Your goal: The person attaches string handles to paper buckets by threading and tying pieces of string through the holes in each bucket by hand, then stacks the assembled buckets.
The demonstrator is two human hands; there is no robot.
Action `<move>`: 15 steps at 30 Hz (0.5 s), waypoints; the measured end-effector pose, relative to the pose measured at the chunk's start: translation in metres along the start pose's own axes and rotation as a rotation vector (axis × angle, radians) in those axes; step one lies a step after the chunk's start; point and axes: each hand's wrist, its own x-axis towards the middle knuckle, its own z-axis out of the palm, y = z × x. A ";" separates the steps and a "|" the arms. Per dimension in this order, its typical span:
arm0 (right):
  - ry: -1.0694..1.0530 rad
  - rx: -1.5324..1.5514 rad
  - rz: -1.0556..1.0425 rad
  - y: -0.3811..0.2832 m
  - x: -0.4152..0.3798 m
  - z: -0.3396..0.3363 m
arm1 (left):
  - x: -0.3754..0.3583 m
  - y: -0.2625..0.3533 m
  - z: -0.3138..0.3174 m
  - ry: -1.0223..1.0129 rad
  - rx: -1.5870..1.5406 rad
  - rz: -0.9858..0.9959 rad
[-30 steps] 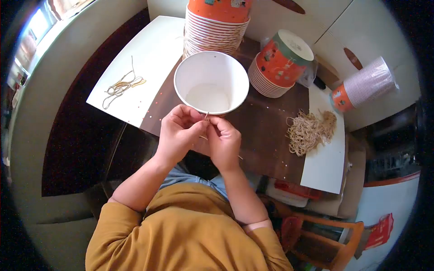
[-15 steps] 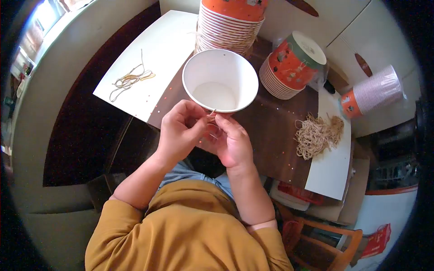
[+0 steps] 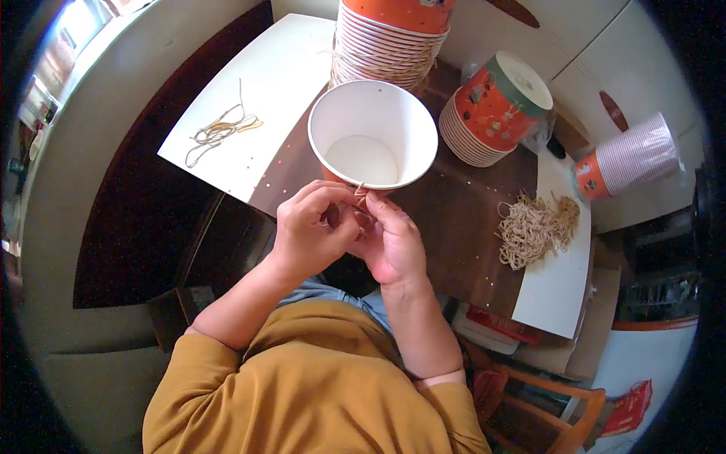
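A large paper bucket [image 3: 370, 155], white inside and orange outside, leans with its mouth towards me. At its near rim a short piece of tan cord [image 3: 361, 189] sticks up between my fingers. My left hand [image 3: 314, 231] is closed, thumb and fingers pinched at the cord just below the rim. Close against it, my right hand [image 3: 395, 238] is also closed on the cord, its thumb lying along the rim. The fingers partly hide the cord, so its full path cannot be seen.
Behind the bucket stands a tall stack of orange buckets [image 3: 389, 49]. An upturned bucket stack [image 3: 495, 110] and a plastic-wrapped stack of cups [image 3: 628, 159] are at the right. A tan cord pile [image 3: 533, 231] lies right, loose cords [image 3: 223, 132] left. A wooden chair [image 3: 560, 393] stands lower right.
My left fingers have shifted slightly right and curled more at the cord. The bucket sits a little further right in view, with the whole scene shifted slightly.
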 end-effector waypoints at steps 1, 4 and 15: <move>0.028 0.000 -0.007 0.001 0.001 0.001 | 0.000 0.001 -0.002 -0.019 -0.004 -0.001; 0.094 0.006 -0.004 0.001 -0.001 0.007 | 0.000 -0.004 -0.001 -0.018 0.024 0.027; 0.007 0.035 0.114 -0.010 0.002 -0.016 | 0.006 -0.003 -0.011 -0.122 -0.021 -0.104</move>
